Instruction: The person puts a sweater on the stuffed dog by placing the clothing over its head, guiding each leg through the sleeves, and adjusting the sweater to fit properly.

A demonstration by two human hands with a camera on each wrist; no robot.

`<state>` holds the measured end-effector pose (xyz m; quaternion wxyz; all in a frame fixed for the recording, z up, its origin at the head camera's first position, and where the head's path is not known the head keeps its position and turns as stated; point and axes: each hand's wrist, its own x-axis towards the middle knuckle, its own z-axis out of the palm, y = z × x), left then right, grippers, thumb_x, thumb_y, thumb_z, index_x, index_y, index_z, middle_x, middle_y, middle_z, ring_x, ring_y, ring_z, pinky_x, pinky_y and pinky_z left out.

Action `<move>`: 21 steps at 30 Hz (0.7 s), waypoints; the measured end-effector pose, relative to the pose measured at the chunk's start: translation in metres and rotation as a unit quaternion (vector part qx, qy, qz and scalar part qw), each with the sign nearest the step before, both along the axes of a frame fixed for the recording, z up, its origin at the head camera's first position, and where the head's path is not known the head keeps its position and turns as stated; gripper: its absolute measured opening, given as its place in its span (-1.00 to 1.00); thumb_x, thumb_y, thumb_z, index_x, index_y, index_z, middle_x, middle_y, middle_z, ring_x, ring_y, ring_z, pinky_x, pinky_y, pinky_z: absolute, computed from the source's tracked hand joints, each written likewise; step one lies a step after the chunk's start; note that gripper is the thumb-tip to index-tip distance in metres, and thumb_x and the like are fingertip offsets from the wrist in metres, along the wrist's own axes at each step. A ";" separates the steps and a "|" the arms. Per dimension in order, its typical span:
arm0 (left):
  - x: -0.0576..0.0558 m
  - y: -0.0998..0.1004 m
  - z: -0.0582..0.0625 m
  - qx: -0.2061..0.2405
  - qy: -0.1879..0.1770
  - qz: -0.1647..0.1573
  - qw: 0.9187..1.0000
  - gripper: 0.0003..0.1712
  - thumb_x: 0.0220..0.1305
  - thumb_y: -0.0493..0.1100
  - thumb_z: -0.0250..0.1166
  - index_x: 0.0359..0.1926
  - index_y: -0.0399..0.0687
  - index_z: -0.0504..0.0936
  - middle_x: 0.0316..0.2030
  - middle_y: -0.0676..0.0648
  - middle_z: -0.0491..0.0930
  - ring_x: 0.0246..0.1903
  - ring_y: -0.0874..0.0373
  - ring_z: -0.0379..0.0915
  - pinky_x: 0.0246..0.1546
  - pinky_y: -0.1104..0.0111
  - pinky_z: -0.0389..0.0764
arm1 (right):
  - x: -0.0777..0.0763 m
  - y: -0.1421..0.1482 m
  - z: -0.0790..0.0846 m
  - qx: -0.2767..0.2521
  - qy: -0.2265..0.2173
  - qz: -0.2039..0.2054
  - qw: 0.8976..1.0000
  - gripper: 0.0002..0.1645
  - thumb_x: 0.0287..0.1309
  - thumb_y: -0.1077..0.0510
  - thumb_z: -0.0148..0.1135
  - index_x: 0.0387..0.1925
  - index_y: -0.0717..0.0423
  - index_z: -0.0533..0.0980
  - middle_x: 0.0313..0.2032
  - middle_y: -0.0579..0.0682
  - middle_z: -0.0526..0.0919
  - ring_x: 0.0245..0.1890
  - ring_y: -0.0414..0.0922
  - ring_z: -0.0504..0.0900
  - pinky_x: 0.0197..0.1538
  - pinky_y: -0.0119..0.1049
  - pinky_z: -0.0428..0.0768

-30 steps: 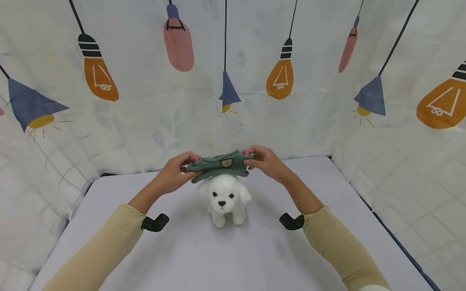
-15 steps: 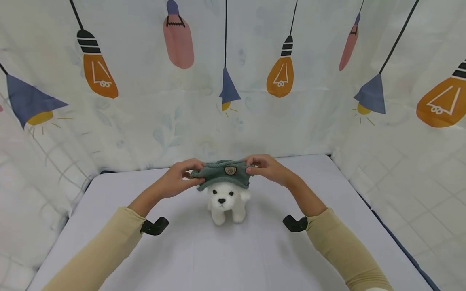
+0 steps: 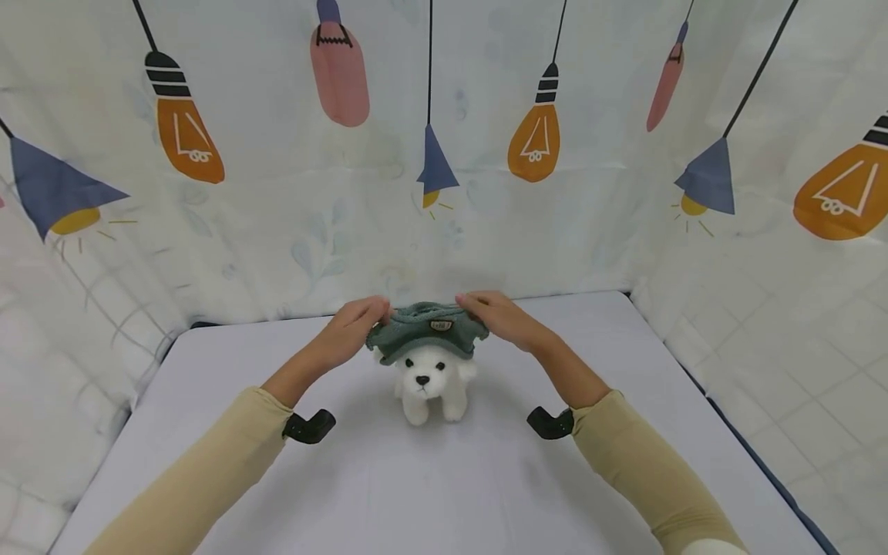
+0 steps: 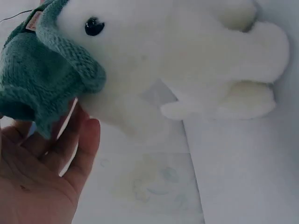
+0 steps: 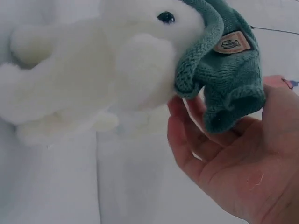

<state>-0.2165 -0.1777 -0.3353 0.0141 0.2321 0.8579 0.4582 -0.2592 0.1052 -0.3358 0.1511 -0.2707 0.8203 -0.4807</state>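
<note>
A white plush dog (image 3: pixel 425 379) stands on the table facing me. Over the top of its head sits a small green knitted sweater (image 3: pixel 426 331) with short sleeve openings at both sides and a label patch on the front. My left hand (image 3: pixel 354 327) is at the sweater's left side; in the left wrist view its loosely extended fingers (image 4: pixel 84 144) reach behind the knit near a sleeve. My right hand (image 3: pixel 502 317) is at the opposite side, with relaxed fingers (image 5: pixel 180 140) behind the other sleeve. Both sleeves hang free of the fingers. The fingertips behind the knit are partly hidden.
A white-covered table (image 3: pixel 444 493) lies under the dog. Its back edge meets a patterned curtain (image 3: pixel 277 231) printed with lamps, which continues along both sides. Black wrist mounts (image 3: pixel 310 426) stick out from the sleeves.
The sweater has come down from above the dog onto its head. Both hands have gone from pinching its sides to lying loosely at its upper sides and back.
</note>
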 end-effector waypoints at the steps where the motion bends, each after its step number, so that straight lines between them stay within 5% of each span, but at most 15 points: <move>1: -0.001 0.003 0.001 -0.003 -0.002 0.011 1.000 -0.63 0.53 0.00 -0.08 -0.35 -0.14 0.41 -0.40 -0.07 0.39 -0.25 0.10 0.41 -0.25 0.27 0.45 | 0.000 -0.003 0.001 0.009 0.003 -0.004 1.000 -0.52 0.42 -0.17 -0.06 -0.49 0.08 0.32 -0.48 -0.06 0.32 -0.43 -0.16 0.31 -0.31 -0.31 0.33; 4: -0.003 0.010 0.002 -0.017 -0.017 0.021 0.999 -0.70 0.40 0.04 0.16 -0.31 -0.09 0.42 -0.36 -0.04 0.46 -0.32 0.11 0.44 -0.33 0.32 0.46 | 0.002 -0.009 0.003 0.039 0.004 0.002 0.999 -0.72 0.30 -0.08 0.18 -0.30 0.04 0.41 -0.26 -0.06 0.51 -0.17 -0.14 0.52 -0.16 -0.28 0.50; 7: -0.001 0.015 0.004 -0.043 -0.025 0.013 0.999 -0.65 0.26 0.06 0.31 -0.11 -0.04 0.46 -0.11 -0.05 0.55 -0.11 0.08 0.52 -0.17 0.27 0.56 | 0.003 -0.011 0.003 0.072 0.001 0.014 0.997 -0.58 0.18 -0.12 0.30 -0.04 -0.04 0.41 0.00 -0.04 0.54 0.08 -0.09 0.53 0.05 -0.20 0.55; 11: 0.001 0.018 0.005 -0.072 -0.022 -0.014 0.997 -0.54 0.19 0.05 0.38 0.06 0.00 0.53 -0.05 -0.07 0.59 -0.11 0.06 0.55 -0.16 0.24 0.61 | 0.003 -0.009 0.001 0.095 -0.003 0.045 0.994 -0.49 0.11 -0.13 0.35 0.07 -0.10 0.45 -0.03 -0.04 0.57 -0.02 -0.09 0.56 -0.02 -0.21 0.58; 16: 0.001 0.020 0.006 -0.074 -0.009 -0.038 0.996 -0.71 0.22 -0.03 0.36 -0.06 0.01 0.62 -0.23 -0.04 0.62 -0.30 0.14 0.56 -0.30 0.31 0.62 | 0.005 -0.009 0.003 0.076 0.001 0.070 0.995 -0.65 0.13 -0.05 0.35 -0.07 -0.05 0.53 -0.20 -0.07 0.63 -0.21 -0.14 0.57 -0.14 -0.28 0.58; 21: 0.007 0.023 0.010 -0.067 0.005 -0.036 0.997 -0.85 0.25 -0.09 0.32 -0.17 0.03 0.59 -0.37 -0.01 0.54 -0.40 0.14 0.46 -0.35 0.30 0.55 | 0.016 -0.014 0.011 0.051 0.056 0.068 0.995 -0.83 0.19 0.05 0.29 -0.28 0.04 0.53 -0.38 -0.08 0.57 -0.38 -0.15 0.50 -0.28 -0.31 0.50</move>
